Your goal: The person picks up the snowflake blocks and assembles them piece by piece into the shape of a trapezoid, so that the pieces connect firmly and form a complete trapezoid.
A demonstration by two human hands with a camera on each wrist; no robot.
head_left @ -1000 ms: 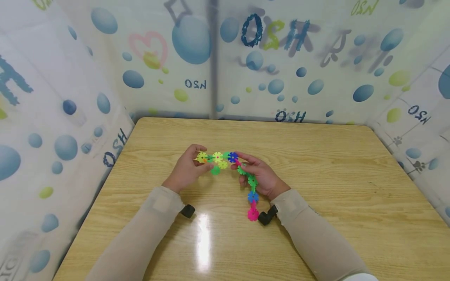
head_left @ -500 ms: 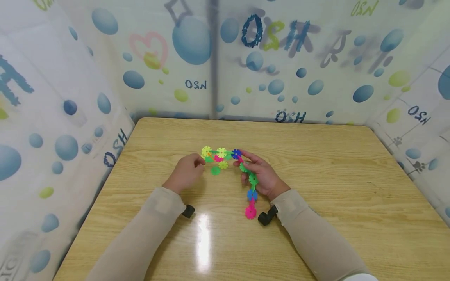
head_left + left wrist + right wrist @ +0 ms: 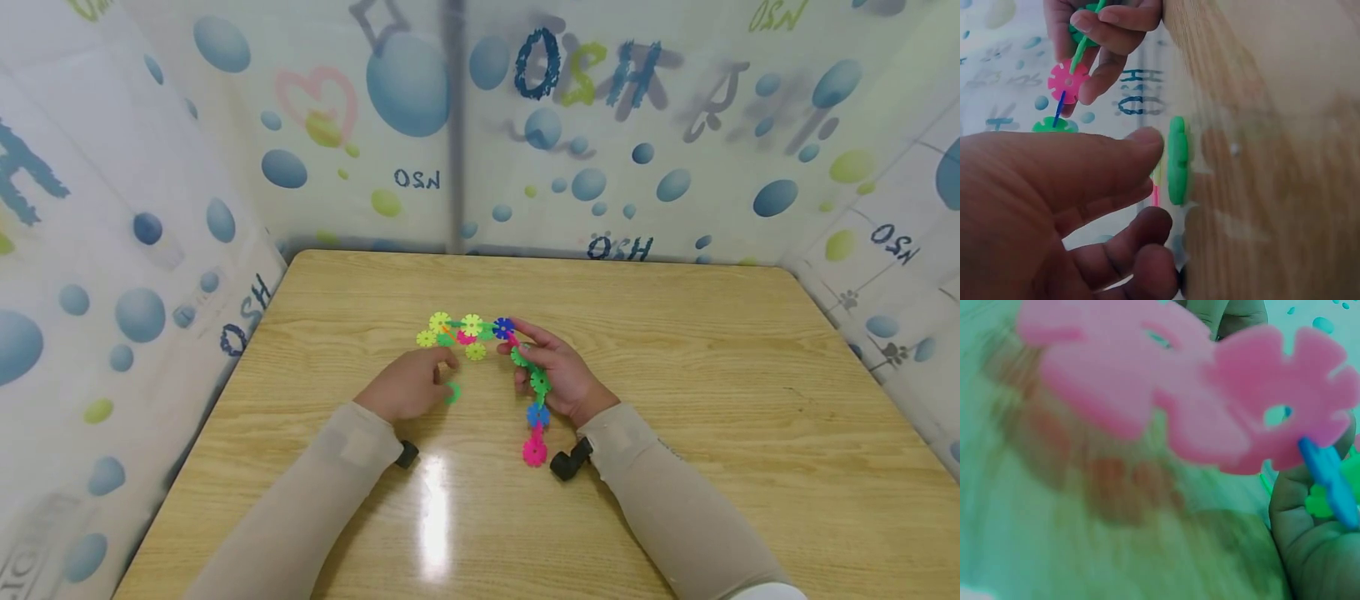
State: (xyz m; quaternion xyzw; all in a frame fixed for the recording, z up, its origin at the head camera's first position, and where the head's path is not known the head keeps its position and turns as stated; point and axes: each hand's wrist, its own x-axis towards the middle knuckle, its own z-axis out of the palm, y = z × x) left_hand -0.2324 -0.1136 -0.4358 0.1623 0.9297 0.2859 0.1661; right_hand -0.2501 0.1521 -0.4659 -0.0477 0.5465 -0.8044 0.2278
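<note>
over the middle of the tabletop (image 3: 712,358), a chain of slotted flower discs (image 3: 540,382) hangs from the right hand (image 3: 564,375), with twelve o'clock taken as the far edge in the head view. the right fingers grasp it, thumb on one side, near a green link. from that hand one arm of the chain runs toward ten o'clock, through a dark blue disc (image 3: 503,328) to a yellow end disc (image 3: 439,321); the other drops toward seven, through a blue disc (image 3: 537,415) to a pink end disc (image 3: 535,452).

so a fair length looks done: these pieces hold together in a bent line, and the right wrist view shows a blue piece set edge-on into a pink one's slot.

what is left seems to be a small handful. a loose green disc (image 3: 453,393) lies at three o'clock from the left hand (image 3: 412,383), close by its thumb and not joined to anything. the left fingers are loosely bent and released; the left wrist view shows a gap between thumb and disc. a yellow disc (image 3: 426,339) sits just past twelve from that hand and a second yellow disc (image 3: 476,352) at two, both apparently unjoined. a small pink disc (image 3: 467,337) shows beneath the chain's upper arm; whether it is linked or loose i cannot tell. judging by these spares, the linking is well along but unfinished.
</note>
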